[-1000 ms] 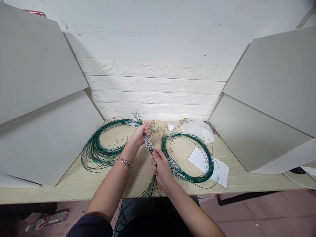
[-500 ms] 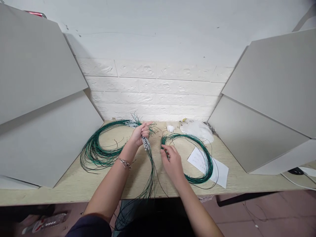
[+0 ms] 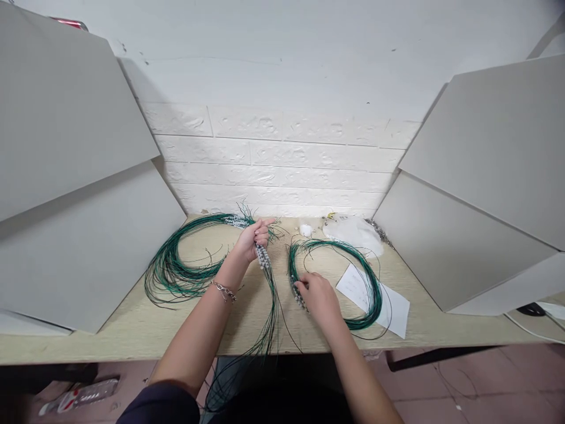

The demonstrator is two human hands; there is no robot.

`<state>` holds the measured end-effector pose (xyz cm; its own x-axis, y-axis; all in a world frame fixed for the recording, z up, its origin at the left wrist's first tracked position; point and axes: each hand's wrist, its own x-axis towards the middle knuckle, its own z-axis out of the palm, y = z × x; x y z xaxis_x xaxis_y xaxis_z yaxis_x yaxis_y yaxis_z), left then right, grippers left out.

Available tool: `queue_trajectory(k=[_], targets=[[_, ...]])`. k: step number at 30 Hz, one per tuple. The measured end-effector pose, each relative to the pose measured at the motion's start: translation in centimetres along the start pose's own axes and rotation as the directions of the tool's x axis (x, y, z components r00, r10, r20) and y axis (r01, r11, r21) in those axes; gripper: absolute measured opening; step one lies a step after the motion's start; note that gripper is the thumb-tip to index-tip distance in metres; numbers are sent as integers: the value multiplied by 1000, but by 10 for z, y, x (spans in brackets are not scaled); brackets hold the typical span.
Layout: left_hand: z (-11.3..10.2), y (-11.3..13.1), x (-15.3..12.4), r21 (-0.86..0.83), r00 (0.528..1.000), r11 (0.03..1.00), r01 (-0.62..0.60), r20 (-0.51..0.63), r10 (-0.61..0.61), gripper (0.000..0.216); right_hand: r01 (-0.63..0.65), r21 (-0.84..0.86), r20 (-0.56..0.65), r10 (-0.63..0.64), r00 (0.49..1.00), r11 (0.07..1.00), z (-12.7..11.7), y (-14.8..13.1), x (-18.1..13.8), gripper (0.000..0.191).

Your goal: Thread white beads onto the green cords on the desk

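My left hand (image 3: pixel 255 240) is closed around a bundle of thin green and dark wires (image 3: pixel 272 300). White bead-like pieces (image 3: pixel 263 257) cluster on the bundle just below my fist, and the wires trail over the table's front edge. To the right, my right hand (image 3: pixel 318 295) has thumb and fingers pinched at the left side of a coil of green wires (image 3: pixel 375 294). Small pale beads (image 3: pixel 299 299) show on that coil beside the fingertips; exactly which strands are pinched is hidden. Another green wire coil (image 3: pixel 165 268), with white beads (image 3: pixel 237 221) near its ends, lies left of my left hand.
A sheet of paper (image 3: pixel 397 309) lies partly under the right coil. Behind it rest a clear plastic bag (image 3: pixel 353 229) and a small white item (image 3: pixel 306 230). Grey panels (image 3: pixel 136 241) flank the wooden table (image 3: pixel 128 344), and a white wall stands behind.
My right hand has slid down and slightly right along the coil's left side, uncovering wires and beads there. My left hand keeps its hold on the bundle, nearly unmoved.
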<state>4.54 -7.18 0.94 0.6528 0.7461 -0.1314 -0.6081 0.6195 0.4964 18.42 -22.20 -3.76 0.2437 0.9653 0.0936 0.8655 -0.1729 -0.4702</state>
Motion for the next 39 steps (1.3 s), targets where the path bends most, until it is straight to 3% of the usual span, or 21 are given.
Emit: queue_trajectory(k=[7,13,21,25,31,39], targets=[[-1,0,1,5,1000,1000,-7,13,7,29,9,230,-66,6,998,973,-3,7,2,21],[0,0,-1,21,1000,999,25,1,-25,27,20,469,-178,72,981,883,-7,9,3,25],[1,-5,0,110,996,990,86,-17,-84,24,154,524,-387,73,919,838,-29,-10,8,25],[3,-9,0,207,997,976,71,-20,-68,34,239,523,-370,-34,928,818,-33,-28,19,24],[9,-16,0,301,998,952,58,3,-61,62,276,462,-296,-147,944,843,-18,-48,33,21],[7,-23,0,407,1000,914,-1,-25,12,35,259,389,-194,-196,961,884,-2,-52,37,17]])
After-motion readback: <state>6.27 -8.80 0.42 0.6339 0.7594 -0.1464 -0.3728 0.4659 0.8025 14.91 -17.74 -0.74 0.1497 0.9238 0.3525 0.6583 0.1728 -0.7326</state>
